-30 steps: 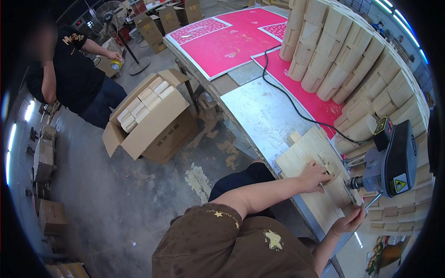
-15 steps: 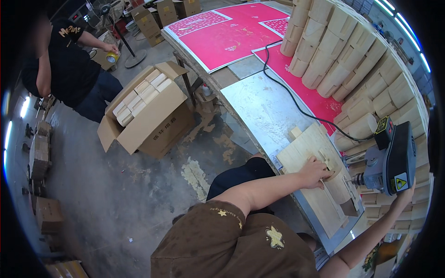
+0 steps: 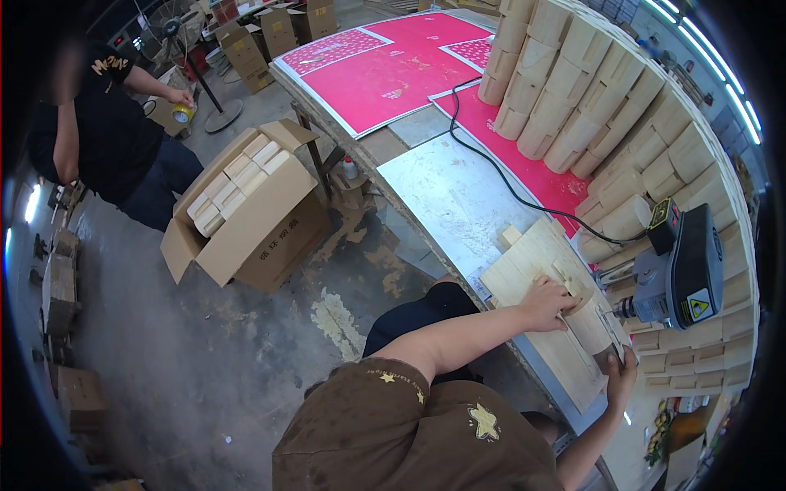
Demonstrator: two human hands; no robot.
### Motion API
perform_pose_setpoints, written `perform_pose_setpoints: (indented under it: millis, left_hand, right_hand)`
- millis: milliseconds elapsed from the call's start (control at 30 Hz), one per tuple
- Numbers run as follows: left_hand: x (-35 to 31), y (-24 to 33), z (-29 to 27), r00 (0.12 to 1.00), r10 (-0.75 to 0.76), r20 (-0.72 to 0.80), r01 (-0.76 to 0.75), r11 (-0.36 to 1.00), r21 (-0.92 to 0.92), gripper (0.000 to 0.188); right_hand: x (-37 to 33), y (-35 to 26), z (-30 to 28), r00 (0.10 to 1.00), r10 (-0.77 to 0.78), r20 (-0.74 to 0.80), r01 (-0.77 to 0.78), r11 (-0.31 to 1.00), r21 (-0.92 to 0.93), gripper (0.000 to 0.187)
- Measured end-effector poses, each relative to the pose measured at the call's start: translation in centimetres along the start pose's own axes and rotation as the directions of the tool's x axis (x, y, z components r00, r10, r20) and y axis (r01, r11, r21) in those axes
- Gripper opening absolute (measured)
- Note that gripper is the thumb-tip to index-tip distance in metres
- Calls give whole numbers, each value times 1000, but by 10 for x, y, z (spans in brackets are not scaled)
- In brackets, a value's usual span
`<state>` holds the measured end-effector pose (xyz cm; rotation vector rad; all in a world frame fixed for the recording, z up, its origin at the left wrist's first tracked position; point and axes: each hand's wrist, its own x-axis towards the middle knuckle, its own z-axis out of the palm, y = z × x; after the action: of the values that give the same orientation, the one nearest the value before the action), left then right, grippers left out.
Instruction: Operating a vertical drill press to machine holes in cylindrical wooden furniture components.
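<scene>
A pale rounded wooden block (image 3: 591, 326) lies on a plywood board (image 3: 524, 274) at the edge of the workbench. My left hand (image 3: 547, 304) has its fingers bent over the block's far end, and a thin sliver-like piece shows beside them. At the near end, my right hand (image 3: 621, 378) grips the block with thumb and fingers. Just right of the block stands a drill press (image 3: 675, 270) with a dark housing, its chuck (image 3: 625, 308) pointing at the block. The drill tip is hard to make out.
Stacked wooden blocks (image 3: 565, 98) form a tall curved wall behind the drill. A black cable (image 3: 499, 168) crosses the metal sheet (image 3: 434, 184) and pink sheets (image 3: 409, 74). Left, a carton (image 3: 270, 233) holds similar blocks; a person (image 3: 106, 131) beside it holds yellow tape (image 3: 182, 113).
My right hand has left the drill press housing and come down to the block's near end. My left hand stays on the block. The whole view has shifted slightly.
</scene>
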<state>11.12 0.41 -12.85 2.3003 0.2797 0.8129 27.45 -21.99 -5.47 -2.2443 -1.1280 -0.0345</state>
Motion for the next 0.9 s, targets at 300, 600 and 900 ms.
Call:
perform_pose_setpoints:
  millis: [300,600,900]
  left_hand:
    - [-16,11,-11,991,-124,48,129,983,-129,56]
    - [-26,4,-6,996,-66,-60,57,987,-147,60]
    - [-53,-7,-108,991,-120,-57,83,892,-444,46]
  right_hand:
    - [-30,-17,-3,980,82,179,-123,965,230,24]
    - [-44,-31,-3,985,64,162,-99,970,222,22]
    - [-75,-30,-25,970,117,215,-177,943,283,18]
